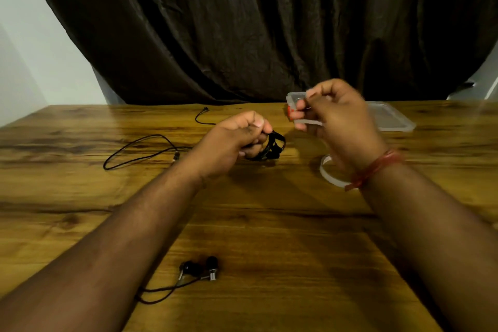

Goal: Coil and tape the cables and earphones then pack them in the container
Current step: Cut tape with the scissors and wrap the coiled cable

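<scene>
My left hand (237, 143) grips a coiled black cable (275, 147) just above the table's middle. To its right my right hand (336, 118) is raised, its fingers pinching what looks like a strip of clear tape (308, 122); motion blur hides the detail. A clear tape roll (330, 176) lies on the wood under my right wrist. The clear container (292, 96) stands behind my right hand, mostly hidden, with its lid (390, 118) lying flat to the right. Black earphones (200, 269) lie near the front edge.
A loose black cable (140, 149) sprawls on the wooden table (269, 224) at the left, and one of its ends (202, 116) curls near the back edge. A dark curtain (256, 21) hangs behind the table.
</scene>
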